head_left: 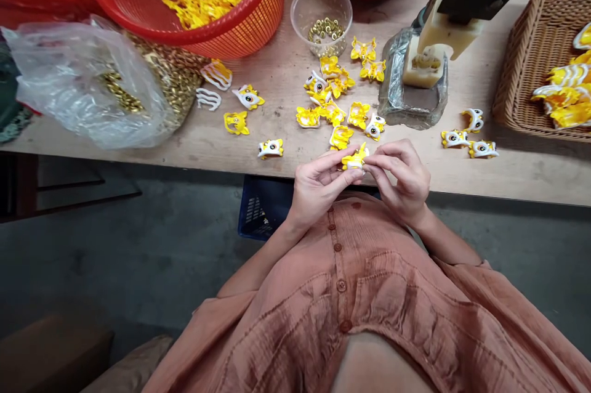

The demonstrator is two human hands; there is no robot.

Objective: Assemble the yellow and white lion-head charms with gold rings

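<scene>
My left hand [318, 183] and my right hand [401, 174] meet at the table's front edge, both pinching one small yellow and white plastic piece [354, 160] between their fingertips. Just beyond them, several similar yellow and white pieces [335, 106] lie scattered on the wooden table [184, 140]. A few with painted eyes [468, 141] sit to the right of my hands.
A red basket [240, 17] of yellow pieces stands back left, beside a clear plastic bag [92, 85] of brass eyelets. A clear cup [323, 17] holds more eyelets. A press tool on a wrapped base [415, 85] stands right of centre. A wicker basket [530, 54] sits far right.
</scene>
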